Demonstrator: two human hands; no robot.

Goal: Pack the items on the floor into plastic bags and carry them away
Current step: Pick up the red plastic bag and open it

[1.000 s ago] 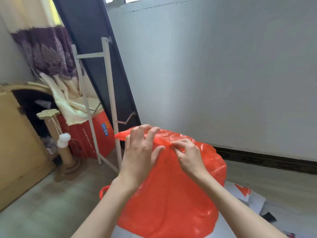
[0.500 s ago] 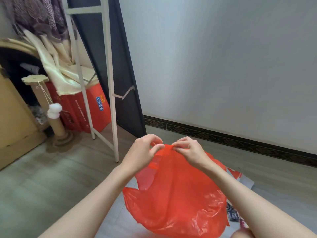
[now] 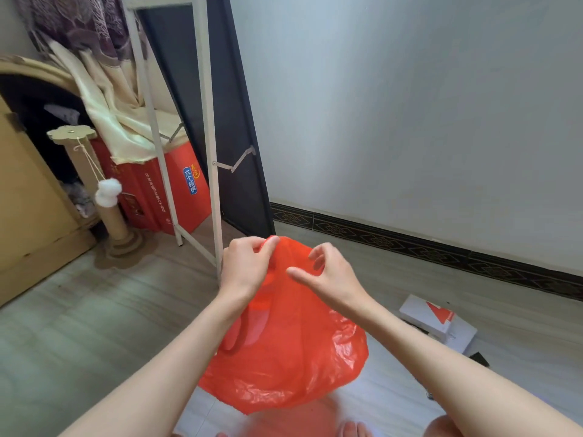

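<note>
A red plastic bag (image 3: 284, 351) hangs in front of me, held up by its top edge. My left hand (image 3: 244, 266) pinches the bag's rim between thumb and fingers. My right hand (image 3: 328, 275) is at the rim too, its curled fingers behind the plastic and its thumb stretched across the front. A white box with a red mark (image 3: 438, 323) lies on the floor to the right, with small dark items (image 3: 479, 357) beside it. White sheets on the floor below are mostly hidden by the bag.
A white metal frame (image 3: 208, 127) leans against a dark panel (image 3: 233, 115) just behind my left hand. A red carton (image 3: 176, 193), a cardboard scratching post (image 3: 110, 203) and a wooden cabinet (image 3: 28, 216) stand at the left. The wall runs along the right.
My view has tilted down toward the floor. My hands have spread slightly apart along the bag's rim, and the right thumb now lies across the plastic.
</note>
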